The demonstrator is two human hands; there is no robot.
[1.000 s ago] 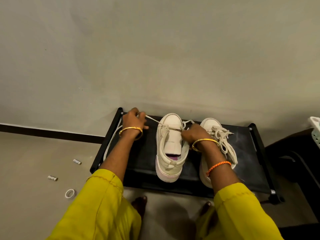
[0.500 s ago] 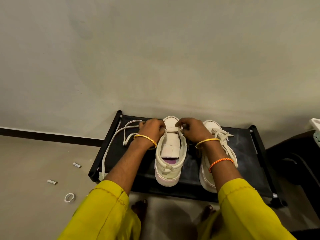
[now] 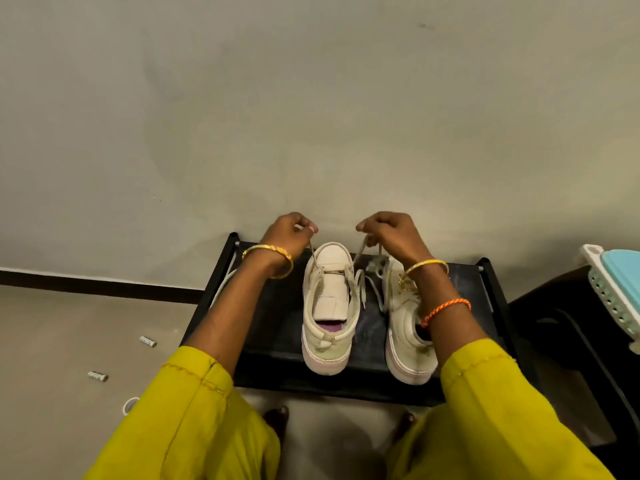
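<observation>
Moved: your left hand [image 3: 289,233] and right hand [image 3: 388,233] rose off the cream high-top sneaker [image 3: 329,306].
Fingers [image 3: 303,223]: each hand pinches one end of the beige flat shoelace [image 3: 359,252].
Sneaker: just below, midway between both hands, toe pointing away.

On the rack [image 3: 277,306] before you, the left shoe [image 3: 329,306] stands just beside the right shoe [image 3: 405,327], toes toward the wall [image 3: 311,116]. Left of the rack, two cylinders [image 3: 148,341] and a ring [image 3: 130,406] lie on the floor [image 3: 69,323].

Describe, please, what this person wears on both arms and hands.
Left sleeve and right sleeve are loose and mustard-yellow. Left bangle and right bangle are thin gold; an orange thread band circles the right wrist too.
</observation>
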